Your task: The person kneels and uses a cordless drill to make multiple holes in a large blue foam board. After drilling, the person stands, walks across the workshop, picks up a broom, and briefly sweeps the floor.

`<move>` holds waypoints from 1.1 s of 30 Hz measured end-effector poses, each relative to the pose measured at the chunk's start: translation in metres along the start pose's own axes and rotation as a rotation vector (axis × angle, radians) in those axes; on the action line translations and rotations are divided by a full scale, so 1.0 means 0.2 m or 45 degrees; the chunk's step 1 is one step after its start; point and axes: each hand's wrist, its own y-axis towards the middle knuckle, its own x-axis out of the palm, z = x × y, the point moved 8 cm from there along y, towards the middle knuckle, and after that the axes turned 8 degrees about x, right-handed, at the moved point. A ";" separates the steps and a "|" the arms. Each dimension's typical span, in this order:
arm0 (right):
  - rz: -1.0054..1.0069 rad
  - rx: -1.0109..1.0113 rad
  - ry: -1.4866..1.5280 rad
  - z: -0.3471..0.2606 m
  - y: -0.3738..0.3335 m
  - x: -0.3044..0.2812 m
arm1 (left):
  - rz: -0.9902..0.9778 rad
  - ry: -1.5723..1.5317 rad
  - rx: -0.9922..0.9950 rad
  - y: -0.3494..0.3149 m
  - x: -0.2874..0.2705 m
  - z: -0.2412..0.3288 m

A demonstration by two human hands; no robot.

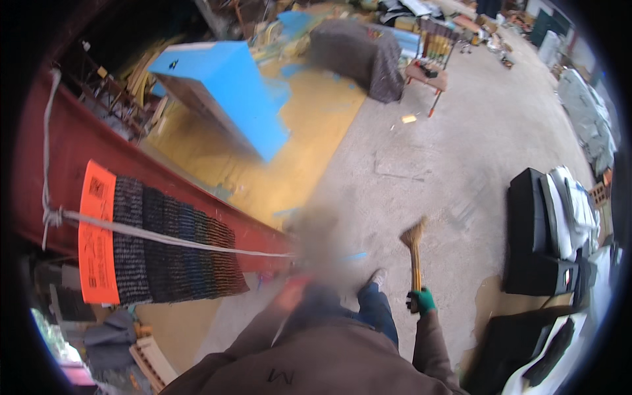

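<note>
My right hand (422, 301), in a green glove with dark fingers, is closed round the wooden handle of a short straw broom (415, 253). The broom points away from me, its bristles fanned out over the concrete floor. My left hand (293, 293) is a blur in front of my body near the lower middle. A grey-brown smear covers the space ahead of it, so its fingers do not show. To its left is a dark striped mat (174, 240) with an orange label (99, 234). A pale rope (158, 236) crosses the mat and runs toward the left hand.
A red beam (85, 148) runs along the left. Beyond it, a bright blue box-like piece (227, 92) stands on yellow flooring (316, 131). Farther off are a dark covered object (359, 56) and a chair (431, 72). Black and white stacked bundles (536, 224) line the right.
</note>
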 end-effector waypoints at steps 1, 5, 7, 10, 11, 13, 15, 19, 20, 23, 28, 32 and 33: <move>-0.024 0.021 -0.113 -0.17 0.05 0.01 | 0.022 -0.118 -0.126 0.04 0.01 0.00; -0.201 -0.049 -0.320 -0.87 0.34 0.28 | 0.195 -0.154 -0.285 0.38 -0.04 -0.02; -0.291 -0.084 -0.459 -1.11 0.49 0.47 | 0.231 0.034 -0.302 0.55 -0.06 -0.06; -0.329 -0.040 -0.532 -1.40 0.78 0.77 | 0.486 -0.872 -0.351 0.88 -0.03 -0.28; -0.260 -0.056 -0.631 -1.46 0.88 0.85 | 0.593 -0.782 -0.398 0.97 -0.07 -0.39; -0.339 -0.201 -0.827 -1.61 1.02 1.03 | 0.621 -0.119 -0.567 1.23 -0.24 -0.65; -0.339 -0.126 -0.909 -1.73 1.19 1.14 | 0.714 0.129 -0.509 1.55 -0.46 -0.85; -0.491 -0.430 -1.422 -1.99 1.45 1.50 | 0.724 0.490 -0.479 2.21 -1.20 -1.04; -0.553 -0.443 -1.482 -2.06 1.53 1.63 | 0.701 0.510 -0.485 2.38 -1.44 -1.04; -0.420 -0.510 -1.772 -2.24 1.77 2.02 | 0.881 0.767 -0.245 2.85 -2.21 -0.85; -0.269 -0.495 -2.022 -2.45 2.10 2.74 | 0.957 1.739 -0.050 3.48 -3.14 -0.60; -0.623 -0.626 -2.353 -2.58 2.37 3.32 | 0.833 1.874 -0.115 3.78 -3.57 -0.68; -0.589 -0.639 -2.395 -2.61 2.48 3.45 | 0.763 1.794 -0.149 3.84 -3.66 -0.72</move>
